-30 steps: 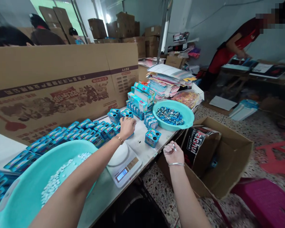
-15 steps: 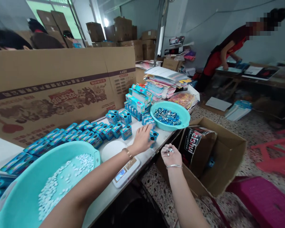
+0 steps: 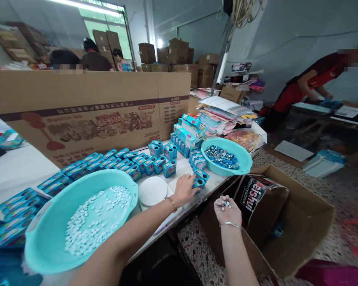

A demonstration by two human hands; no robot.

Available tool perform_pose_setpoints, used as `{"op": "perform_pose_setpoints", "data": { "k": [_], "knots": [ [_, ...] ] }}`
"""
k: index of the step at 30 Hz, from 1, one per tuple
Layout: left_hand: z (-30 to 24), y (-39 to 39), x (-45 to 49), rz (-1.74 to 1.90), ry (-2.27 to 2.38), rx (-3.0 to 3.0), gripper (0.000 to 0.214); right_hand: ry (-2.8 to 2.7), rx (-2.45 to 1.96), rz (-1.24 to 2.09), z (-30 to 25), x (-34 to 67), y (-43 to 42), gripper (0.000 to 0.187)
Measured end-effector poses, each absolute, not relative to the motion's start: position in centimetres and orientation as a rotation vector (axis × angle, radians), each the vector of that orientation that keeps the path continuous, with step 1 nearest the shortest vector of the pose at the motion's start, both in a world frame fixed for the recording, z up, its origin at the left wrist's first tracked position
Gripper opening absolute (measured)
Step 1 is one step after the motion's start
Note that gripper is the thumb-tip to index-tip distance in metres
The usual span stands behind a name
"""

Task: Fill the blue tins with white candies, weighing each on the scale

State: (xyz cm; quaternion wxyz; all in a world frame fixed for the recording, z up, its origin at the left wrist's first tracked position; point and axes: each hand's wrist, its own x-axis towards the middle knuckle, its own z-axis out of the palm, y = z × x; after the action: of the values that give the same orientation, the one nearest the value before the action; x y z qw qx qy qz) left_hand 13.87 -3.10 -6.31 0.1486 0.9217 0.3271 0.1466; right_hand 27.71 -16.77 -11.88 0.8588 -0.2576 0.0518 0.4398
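My left hand (image 3: 184, 190) reaches across the white table with its fingers bent round the near end of a small blue box (image 3: 199, 183), which has dark round holes on top. My right hand (image 3: 227, 209) is palm up beyond the table edge, fingers curled round several small white tablets (image 3: 226, 204). More white tablets lie in a large turquoise basin (image 3: 44, 238) at the left. A kitchen scale (image 3: 153, 191) with a round white plate sits partly under my left forearm. To the right of the boxes, a smaller turquoise basin (image 3: 242, 149) contains blue and silver caps.
Rows of small blue boxes (image 3: 107, 163) stand behind the large basin, before a big cardboard panel (image 3: 122, 85). Display cartons (image 3: 185, 135) and stacked printed sheets (image 3: 223, 107) lie farther back. An open cardboard box (image 3: 307, 222) is at the right. A person (image 3: 304, 87) bends over another table.
The view has swung left, so everything sits farther right. My left fingers have closed in on the blue box's near end. My right hand still holds the tablets.
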Motion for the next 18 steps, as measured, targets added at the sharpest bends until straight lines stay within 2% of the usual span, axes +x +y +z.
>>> {"op": "perform_pose_setpoints", "data": {
  "k": [3,7,14,16,18],
  "knots": [
    [-4.2,-2.5,10.2,0.554,1.014,2.691,0.032,0.089,-0.518,0.932,-11.3,27.5,-16.7,0.007],
    [-1.9,-1.0,3.9,0.752,1.346,2.674,0.034,0.158,-0.495,0.961,-10.5,26.4,-15.9,0.005],
    [-3.4,0.0,-1.1,0.506,1.634,2.596,0.035,0.146,-0.52,1.1,-8.3,22.2,-12.7,0.006],
    [-3.9,-0.2,-1.2,0.448,1.652,2.557,0.047,0.117,-0.539,1.158,-7.6,21.0,-11.8,0.004],
    [-3.8,-0.5,-1.3,0.45,1.672,2.524,0.074,0.082,-0.583,1.205,-7.2,20.0,-10.9,0.005]
  ]
}}
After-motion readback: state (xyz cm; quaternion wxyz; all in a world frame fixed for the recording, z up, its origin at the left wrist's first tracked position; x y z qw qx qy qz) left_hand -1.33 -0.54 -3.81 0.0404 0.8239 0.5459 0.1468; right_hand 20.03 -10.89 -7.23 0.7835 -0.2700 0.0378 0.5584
